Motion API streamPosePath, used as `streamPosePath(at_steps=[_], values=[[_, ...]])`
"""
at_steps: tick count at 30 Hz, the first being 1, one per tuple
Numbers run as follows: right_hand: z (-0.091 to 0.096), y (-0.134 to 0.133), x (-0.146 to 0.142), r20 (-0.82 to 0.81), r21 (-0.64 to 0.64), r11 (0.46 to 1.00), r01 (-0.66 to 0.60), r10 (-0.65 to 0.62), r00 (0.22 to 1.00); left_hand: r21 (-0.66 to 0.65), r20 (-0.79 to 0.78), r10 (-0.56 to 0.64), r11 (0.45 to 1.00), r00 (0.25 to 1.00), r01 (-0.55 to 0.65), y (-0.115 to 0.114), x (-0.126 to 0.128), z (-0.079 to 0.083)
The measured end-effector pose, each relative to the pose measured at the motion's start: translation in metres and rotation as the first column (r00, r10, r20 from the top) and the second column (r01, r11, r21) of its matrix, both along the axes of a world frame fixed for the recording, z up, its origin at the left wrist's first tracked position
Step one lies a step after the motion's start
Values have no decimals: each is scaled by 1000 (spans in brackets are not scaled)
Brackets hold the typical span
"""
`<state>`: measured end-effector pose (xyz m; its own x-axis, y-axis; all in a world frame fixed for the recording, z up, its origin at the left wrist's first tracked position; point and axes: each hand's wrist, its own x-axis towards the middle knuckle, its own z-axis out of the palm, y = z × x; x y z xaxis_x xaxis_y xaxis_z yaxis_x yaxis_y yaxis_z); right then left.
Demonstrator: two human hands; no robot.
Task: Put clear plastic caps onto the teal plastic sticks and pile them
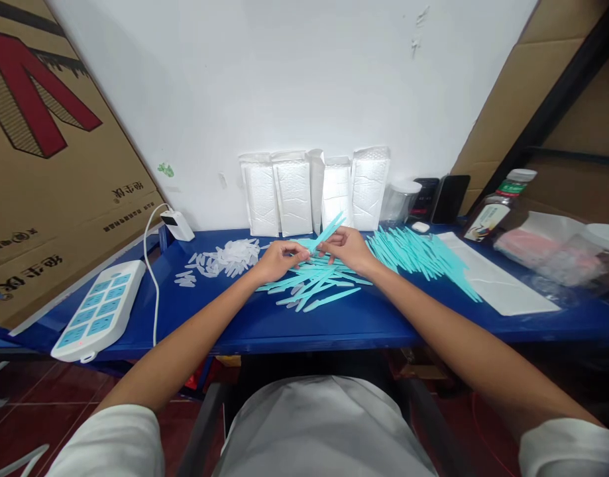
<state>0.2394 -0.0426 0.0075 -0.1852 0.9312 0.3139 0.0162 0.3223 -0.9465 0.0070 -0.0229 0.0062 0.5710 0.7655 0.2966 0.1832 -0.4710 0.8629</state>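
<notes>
My left hand (280, 258) and my right hand (348, 248) meet over the middle of the blue table (234, 318). Together they pinch a thin turquoise plastic stick (329, 233) that points up and to the right. My left fingers are closed at its lower end, possibly on a small clear cap. A loose heap of turquoise sticks (317, 281) lies under the hands. A larger fanned pile of the same sticks (423, 255) lies to the right. A heap of small clear plastic caps (224, 258) sits left of my left hand.
White padded envelopes (314, 192) lean against the wall. A white power strip (100, 308) and a charger (176, 225) are at the left, beside a big cardboard box (50, 165). Right: a clear jar (401, 202), phones (441, 197), a bottle (500, 202), plastic bags (547, 255), a white sheet (493, 278).
</notes>
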Motion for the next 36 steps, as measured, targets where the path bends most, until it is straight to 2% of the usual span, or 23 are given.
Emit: streamPosePath(at_steps=[4, 9, 15, 19, 23, 29, 33, 36], values=[[-4, -1, -5, 8, -27, 1000, -7, 7, 1000, -32, -24, -25, 999, 999, 25, -2, 2, -4], [0, -1, -8, -96, 6, 996, 91, -90, 991, 38, 44, 97, 994, 994, -98, 1, 2, -6], [10, -3, 0, -128, 46, 980, 192, -185, 975, 25, 84, 177, 983, 981, -179, 2, 3, -7], [11, -7, 0, -26, 82, 993, 86, -84, 996, 83, 109, 244, 964, 964, -254, 0, 4, -6], [7, -8, -3, 35, 87, 996, -20, 17, 999, 182, 6, 212, 961, 977, -209, -8, 5, -1], [11, -8, -2, 90, 161, 986, 52, -67, 994, 269, -29, 214, 942, 976, -198, -16, 8, 10], [19, -9, -3, 102, 180, 982, 57, -77, 992, 330, 5, 257, 912, 966, -244, -19, 10, 14], [26, -3, 13, 36, 187, 975, 123, -131, 991, 366, -7, 273, 896, 962, -251, -18, 6, 13]])
